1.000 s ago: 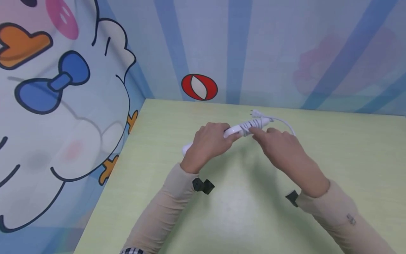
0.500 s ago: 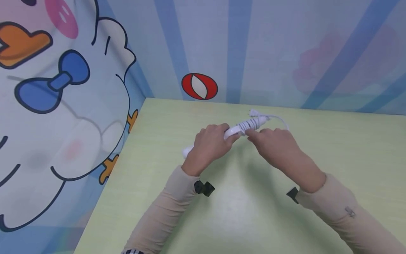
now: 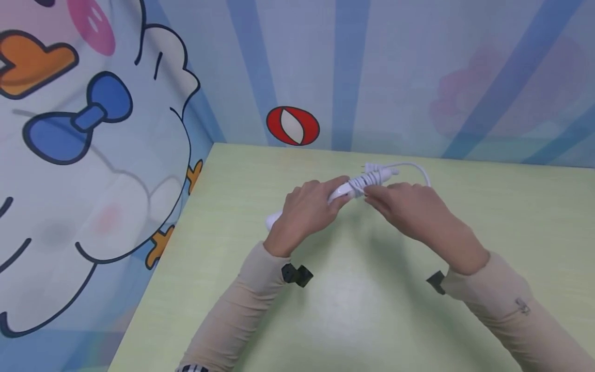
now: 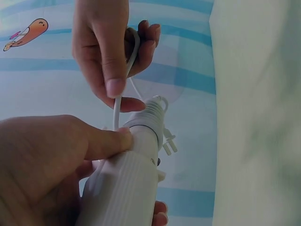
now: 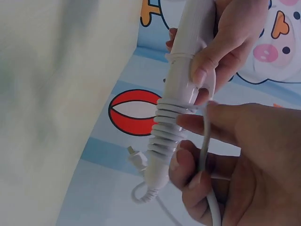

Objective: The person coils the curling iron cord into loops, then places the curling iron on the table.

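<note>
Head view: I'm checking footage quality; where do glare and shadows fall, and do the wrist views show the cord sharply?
Head view: pale glare on the table between the sleeves, soft shadows below the left hand and right hand; left wrist view: the wrapped cord fairly clear; right wrist view: its turns distinct, blurred dark patch at upper left.

This looks like a corner decorated as a children's play space, though what kind of building it stands in cannot be told. The left wall (image 3: 42, 351) bears a large white cartoon bird (image 3: 51, 206) with a blue bow (image 3: 88, 118); the back wall (image 3: 302, 62) has broad blue stripes (image 3: 346, 77), a red-and-white ball (image 3: 293, 125) and a faint pink shape (image 3: 506, 93). Both meet a pale yellow-green worktop (image 3: 353, 320). Small black cameras (image 3: 304, 276) at the person's sleeves (image 3: 232, 315) suggest a recording set-up.
</note>
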### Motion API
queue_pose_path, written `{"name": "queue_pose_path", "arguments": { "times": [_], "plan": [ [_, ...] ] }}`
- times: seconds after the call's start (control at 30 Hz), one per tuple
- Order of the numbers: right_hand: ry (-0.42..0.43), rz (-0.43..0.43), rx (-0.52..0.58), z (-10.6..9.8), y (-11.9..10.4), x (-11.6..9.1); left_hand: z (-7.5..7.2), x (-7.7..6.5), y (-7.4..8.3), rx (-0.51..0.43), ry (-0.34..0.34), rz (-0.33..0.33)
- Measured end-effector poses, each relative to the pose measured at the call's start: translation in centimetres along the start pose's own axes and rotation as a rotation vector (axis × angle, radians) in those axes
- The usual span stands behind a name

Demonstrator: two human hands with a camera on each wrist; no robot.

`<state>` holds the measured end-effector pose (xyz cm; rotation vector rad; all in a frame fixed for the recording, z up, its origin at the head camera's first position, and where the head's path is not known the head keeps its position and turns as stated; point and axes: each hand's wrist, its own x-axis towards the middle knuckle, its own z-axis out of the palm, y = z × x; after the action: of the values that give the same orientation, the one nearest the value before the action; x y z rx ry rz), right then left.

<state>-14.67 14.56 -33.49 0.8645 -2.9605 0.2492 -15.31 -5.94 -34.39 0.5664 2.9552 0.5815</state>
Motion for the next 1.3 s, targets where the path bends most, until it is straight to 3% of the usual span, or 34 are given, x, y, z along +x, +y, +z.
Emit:
{"name": "queue_pose_path", "arguments": {
  "times": [0.13, 0.27, 0.5, 0.73, 0.93, 1.1, 1.3],
  "plan": [
    [0.046, 0.007, 0.084, 0.3, 0.4, 0.1, -0.1, 0.0, 0.0, 0.04, 0.02, -0.009],
    [0.085, 0.025, 0.063, 0.3, 0.9, 0.0, -0.4, 0.0, -0.1, 0.061, 0.035, -0.034],
    [-0.017, 0.066, 0.156, 0.5, 1.4, -0.4, -0.9, 0.0, -0.6, 0.039, 0.049, -0.074],
    [-0.014, 0.011, 0.248, 1.5, 1.0, -0.2, -1.1, 0.2, -0.6, 0.03, 0.09, -0.064],
    [-0.012, -0.029, 0.39, 3.2, 0.5, 0.2, -1.5, 0.1, -1.0, -0.104, 0.074, -0.029],
    [-0.043, -0.01, 0.558, 4.2, 1.1, 0.5, -2.1, 0.0, -1.0, -0.258, 0.01, 0.001],
    [-0.058, -0.006, 0.667, 4.2, 1.7, 1.0, -3.1, -0.2, -0.7, -0.341, -0.06, 0.08]
  ]
}}
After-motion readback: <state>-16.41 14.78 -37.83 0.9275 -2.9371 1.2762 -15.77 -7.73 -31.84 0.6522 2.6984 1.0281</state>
